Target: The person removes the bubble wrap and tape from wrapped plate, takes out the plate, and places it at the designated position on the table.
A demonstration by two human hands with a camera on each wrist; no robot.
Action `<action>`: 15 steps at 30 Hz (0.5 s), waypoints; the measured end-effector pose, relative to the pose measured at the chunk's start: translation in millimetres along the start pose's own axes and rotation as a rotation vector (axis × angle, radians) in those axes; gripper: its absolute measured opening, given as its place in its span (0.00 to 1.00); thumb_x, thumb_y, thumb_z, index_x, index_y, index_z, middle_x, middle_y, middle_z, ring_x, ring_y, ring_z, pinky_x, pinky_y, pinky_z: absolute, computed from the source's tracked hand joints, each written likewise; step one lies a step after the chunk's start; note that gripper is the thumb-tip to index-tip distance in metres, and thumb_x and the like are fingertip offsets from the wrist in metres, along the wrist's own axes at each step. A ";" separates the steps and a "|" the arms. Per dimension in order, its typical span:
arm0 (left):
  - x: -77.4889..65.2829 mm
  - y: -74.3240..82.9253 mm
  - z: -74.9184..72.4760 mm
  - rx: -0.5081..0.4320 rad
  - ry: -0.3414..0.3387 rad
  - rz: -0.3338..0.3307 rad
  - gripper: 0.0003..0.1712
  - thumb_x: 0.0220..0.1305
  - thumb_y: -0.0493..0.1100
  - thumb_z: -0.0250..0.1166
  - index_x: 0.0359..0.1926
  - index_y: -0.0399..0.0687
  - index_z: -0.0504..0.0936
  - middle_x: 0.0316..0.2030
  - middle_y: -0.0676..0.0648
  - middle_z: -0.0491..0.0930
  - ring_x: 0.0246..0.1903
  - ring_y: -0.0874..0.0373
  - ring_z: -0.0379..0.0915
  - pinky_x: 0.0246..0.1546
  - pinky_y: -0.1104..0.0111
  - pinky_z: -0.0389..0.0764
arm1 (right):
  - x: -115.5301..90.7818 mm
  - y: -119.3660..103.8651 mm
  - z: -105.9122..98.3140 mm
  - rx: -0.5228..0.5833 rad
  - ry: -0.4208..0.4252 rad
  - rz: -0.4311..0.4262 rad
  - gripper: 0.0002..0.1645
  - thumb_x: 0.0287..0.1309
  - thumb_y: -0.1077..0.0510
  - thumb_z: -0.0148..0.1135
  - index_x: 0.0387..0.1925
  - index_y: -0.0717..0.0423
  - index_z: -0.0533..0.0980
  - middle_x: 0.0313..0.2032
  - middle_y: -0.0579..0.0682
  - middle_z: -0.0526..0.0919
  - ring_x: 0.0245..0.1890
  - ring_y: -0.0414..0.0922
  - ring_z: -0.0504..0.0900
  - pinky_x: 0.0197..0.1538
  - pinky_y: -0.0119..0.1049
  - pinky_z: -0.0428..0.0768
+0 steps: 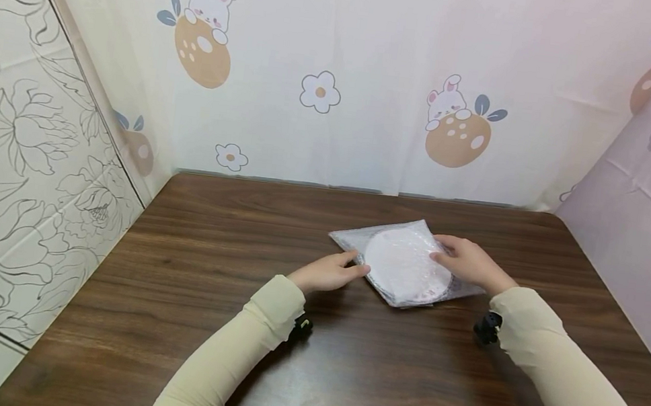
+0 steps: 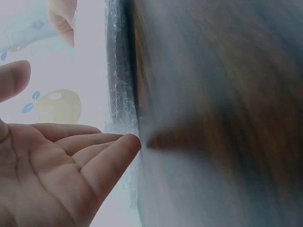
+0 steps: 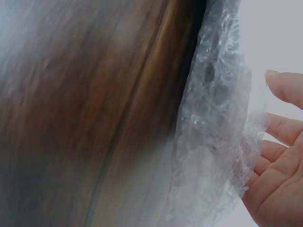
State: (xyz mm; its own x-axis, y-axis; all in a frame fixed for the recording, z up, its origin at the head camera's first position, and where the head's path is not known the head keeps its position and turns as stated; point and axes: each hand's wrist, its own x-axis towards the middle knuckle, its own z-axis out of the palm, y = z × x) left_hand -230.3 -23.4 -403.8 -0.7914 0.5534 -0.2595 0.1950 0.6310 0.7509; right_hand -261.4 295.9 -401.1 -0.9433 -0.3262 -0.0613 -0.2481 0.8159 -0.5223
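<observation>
A round white flat object (image 1: 403, 267) lies in the middle of a sheet or pouch of clear bubble wrap (image 1: 356, 238) on the brown wooden table. At its left edge is my left hand (image 1: 327, 273), its fingers stretched out and the thumb spread apart. My right hand (image 1: 467, 261) reaches over the right side of the wrap from above, thumb and fingers apart. In the right wrist view, the right fingers (image 3: 284, 130) are right at the crinkled edge of the bubble wrap (image 3: 213, 109). The left wrist view shows the left fingertips (image 2: 129, 142) beside the wrap's edge (image 2: 118, 85).
The wood-grain table (image 1: 168, 292) runs back to a curtain (image 1: 369, 46) printed with rabbits and flowers. A panel (image 1: 12, 124) with line-drawn flowers stands on the left. Dark wrist devices (image 1: 488, 328) sit under both cuffs.
</observation>
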 end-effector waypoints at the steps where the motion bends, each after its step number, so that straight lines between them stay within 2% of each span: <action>1: -1.2 -0.8 -0.7 0.002 0.004 -0.005 0.45 0.73 0.66 0.45 0.77 0.45 0.48 0.77 0.47 0.49 0.77 0.53 0.45 0.76 0.58 0.53 | 1.0 -0.9 1.0 -0.004 0.000 -0.004 0.34 0.70 0.50 0.54 0.69 0.65 0.63 0.65 0.71 0.69 0.64 0.68 0.69 0.62 0.63 0.70; 6: -7.3 -4.5 -4.1 -0.004 0.028 -0.028 0.45 0.72 0.67 0.45 0.77 0.44 0.49 0.77 0.46 0.51 0.76 0.52 0.47 0.75 0.56 0.54 | 5.4 -6.7 5.8 -0.008 0.002 -0.023 0.33 0.70 0.52 0.55 0.69 0.65 0.63 0.65 0.70 0.69 0.66 0.67 0.67 0.65 0.63 0.67; 15: -17.3 -13.0 -10.1 0.049 0.075 -0.046 0.43 0.73 0.65 0.46 0.76 0.42 0.52 0.76 0.44 0.54 0.75 0.51 0.49 0.75 0.56 0.55 | 13.7 -19.2 14.5 -0.009 -0.025 -0.032 0.34 0.70 0.51 0.54 0.71 0.63 0.62 0.66 0.68 0.68 0.67 0.65 0.66 0.66 0.63 0.67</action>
State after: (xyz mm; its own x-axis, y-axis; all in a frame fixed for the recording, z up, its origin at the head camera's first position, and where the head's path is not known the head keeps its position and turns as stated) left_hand -225.0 -46.7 -403.0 -0.8407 0.4825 -0.2456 0.1844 0.6817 0.7080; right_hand -266.4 268.8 -404.2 -0.9293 -0.3635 -0.0660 -0.2798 0.8093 -0.5165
